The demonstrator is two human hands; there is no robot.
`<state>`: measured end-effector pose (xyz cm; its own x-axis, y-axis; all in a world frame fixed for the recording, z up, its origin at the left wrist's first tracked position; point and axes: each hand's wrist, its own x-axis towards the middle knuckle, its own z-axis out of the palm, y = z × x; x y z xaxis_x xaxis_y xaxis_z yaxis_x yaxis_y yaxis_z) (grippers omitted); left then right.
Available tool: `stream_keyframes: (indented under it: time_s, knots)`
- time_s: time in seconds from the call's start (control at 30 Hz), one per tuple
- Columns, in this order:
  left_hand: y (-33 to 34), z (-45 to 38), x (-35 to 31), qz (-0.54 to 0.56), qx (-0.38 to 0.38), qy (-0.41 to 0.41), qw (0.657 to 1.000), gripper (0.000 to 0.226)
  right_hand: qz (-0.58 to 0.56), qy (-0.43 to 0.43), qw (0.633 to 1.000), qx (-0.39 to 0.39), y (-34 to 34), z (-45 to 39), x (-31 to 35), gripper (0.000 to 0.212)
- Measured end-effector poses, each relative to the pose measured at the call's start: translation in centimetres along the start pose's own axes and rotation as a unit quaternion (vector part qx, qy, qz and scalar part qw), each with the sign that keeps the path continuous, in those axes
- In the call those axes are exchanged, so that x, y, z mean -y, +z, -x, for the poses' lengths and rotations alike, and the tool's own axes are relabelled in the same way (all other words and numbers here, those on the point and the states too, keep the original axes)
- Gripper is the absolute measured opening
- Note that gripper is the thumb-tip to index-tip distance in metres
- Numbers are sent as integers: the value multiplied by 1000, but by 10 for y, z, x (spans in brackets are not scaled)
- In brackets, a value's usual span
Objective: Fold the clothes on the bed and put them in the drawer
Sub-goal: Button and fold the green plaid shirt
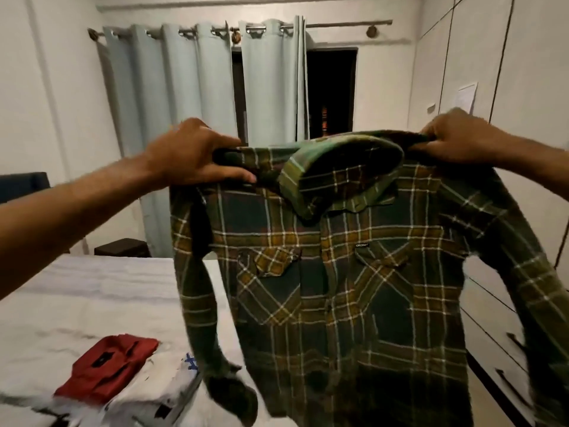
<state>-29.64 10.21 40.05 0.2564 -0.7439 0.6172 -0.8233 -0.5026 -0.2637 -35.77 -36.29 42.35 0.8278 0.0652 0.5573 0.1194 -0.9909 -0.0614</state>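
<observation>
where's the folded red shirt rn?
Head view, lower left: the folded red shirt lies on the bed, atop a white garment, left of the hanging plaid shirt.

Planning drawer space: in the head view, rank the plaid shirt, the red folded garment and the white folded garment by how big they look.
1. Plaid shirt, unfolded and held up near the camera, so its lead is exaggerated.
2 and 3. Red folded garment and white folded garment look similar; the white one is partly hidden, so unranked.
</observation>
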Motion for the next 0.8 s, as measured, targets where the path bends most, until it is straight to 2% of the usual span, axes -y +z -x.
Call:
stream_keyframes:
  time_s: [0.03, 0.13, 0.2, 0.27, 0.33, 0.43, 0.53, 0.67, 0.8]
  knots:
    - [3, 0, 1, -23, -10, -20, 999, 42, 13, 11, 1000, 1, 10, -1, -1, 41]
    - [27, -3, 18, -49, -24, -121, 991, 67, -45, 67, 996, 48, 42, -9, -8, 48]
    - [56, -3, 35, -72, 21, -220, 973, 79, -109, 99, 987, 63, 70, -12, -14, 49]
    - [96, -4, 60, -114, 62, -278, 952, 85, -156, 135, 976, 66, 106, -25, -23, 52]
    - [143, -2, 88, -155, 70, -288, 942, 87, -169, 158, 969, 85, 147, -43, -30, 54]
    - [216, -3, 133, -195, 48, -280, 939, 90, -139, 179, 966, 125, 215, -78, -41, 72]
    - [293, -11, 182, -202, 69, -290, 933, 94, -110, 176, 966, 155, 291, -125, -57, 87]
    - [345, -48, 252, -197, 81, -295, 931, 103, -88, 190, 972, 106, 343, -198, -78, 89]
    - [340, -91, 299, -169, 33, -294, 940, 104, -167, 200, 966, 4, 343, -255, -95, 69]
